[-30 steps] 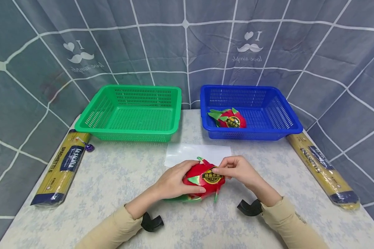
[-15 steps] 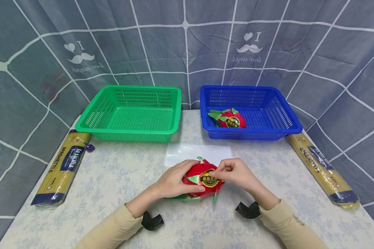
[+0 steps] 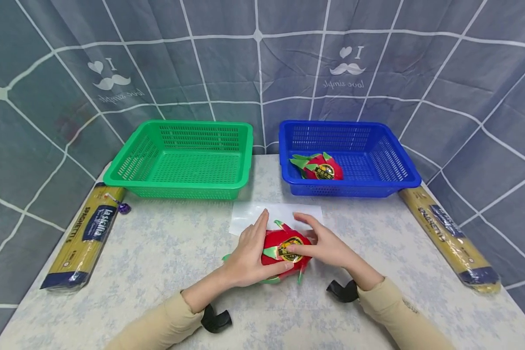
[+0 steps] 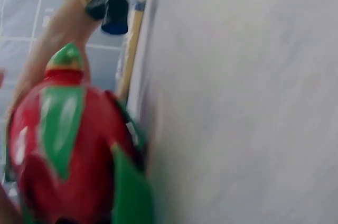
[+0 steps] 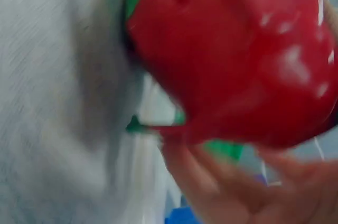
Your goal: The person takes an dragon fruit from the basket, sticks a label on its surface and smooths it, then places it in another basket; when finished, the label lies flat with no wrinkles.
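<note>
A glossy red dragon fruit (image 3: 276, 238) with green scales lies on the table in front, a round black-and-gold label (image 3: 294, 241) on its upper face. My left hand (image 3: 246, 260) lies along its left side, fingers straight and raised, thumb stretched across the front. At the right end my right hand (image 3: 329, 246) spreads its fingers beyond the fruit; its thumb touches the label. Close up, the left wrist view has the dragon fruit (image 4: 79, 129) with its green tip upward. The right wrist view has the dragon fruit (image 5: 227, 60) too, with blurred right-hand fingers (image 5: 211, 182) beside it.
Behind stand a green basket (image 3: 179, 186) and a blue basket (image 3: 350, 187); another labelled dragon fruit (image 3: 323, 167) lies in the blue one. Spaghetti packs (image 3: 80, 240) (image 3: 450, 240) flank them. A purple lollipop (image 3: 123, 208) rests beside the left pack. White paper (image 3: 245, 216) lies behind my hands.
My right thumb and finger no longer pinch at the label; the right hand has spread round the fruit's end. My left fingers have straightened and lifted. The label lies against the fruit.
</note>
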A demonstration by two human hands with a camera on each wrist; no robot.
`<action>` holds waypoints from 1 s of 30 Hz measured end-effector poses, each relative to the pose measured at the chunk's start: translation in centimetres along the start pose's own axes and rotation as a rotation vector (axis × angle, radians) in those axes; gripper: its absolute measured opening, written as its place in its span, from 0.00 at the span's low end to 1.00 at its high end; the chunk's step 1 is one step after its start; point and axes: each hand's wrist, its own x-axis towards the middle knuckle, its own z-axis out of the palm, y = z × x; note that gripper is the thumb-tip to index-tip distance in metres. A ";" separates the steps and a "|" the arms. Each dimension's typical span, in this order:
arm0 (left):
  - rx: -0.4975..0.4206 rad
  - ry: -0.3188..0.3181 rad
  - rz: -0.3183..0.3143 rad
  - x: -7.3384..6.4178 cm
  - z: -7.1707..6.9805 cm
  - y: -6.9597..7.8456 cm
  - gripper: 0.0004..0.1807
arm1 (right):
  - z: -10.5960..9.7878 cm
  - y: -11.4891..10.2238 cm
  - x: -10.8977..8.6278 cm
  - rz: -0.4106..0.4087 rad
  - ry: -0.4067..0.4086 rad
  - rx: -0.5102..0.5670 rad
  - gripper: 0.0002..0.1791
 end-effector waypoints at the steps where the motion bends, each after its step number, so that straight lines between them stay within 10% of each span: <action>1: 0.012 0.023 0.004 0.0 0.2 0.0 0.58 | 0.0 0.2 0.1 0.013 -0.050 0.004 0.41; 5: 0.042 0.108 0.022 0.2 0.8 -0.2 0.53 | 0.4 0.1 0.2 0.002 -0.112 -0.042 0.29; 12: 0.125 0.158 0.046 0.4 1.4 0.0 0.53 | 2.0 -1.3 0.1 0.051 0.077 -0.259 0.23; 30: 0.085 0.276 0.192 0.1 2.1 -0.5 0.27 | 1.5 -0.6 0.1 -0.014 0.073 -0.202 0.21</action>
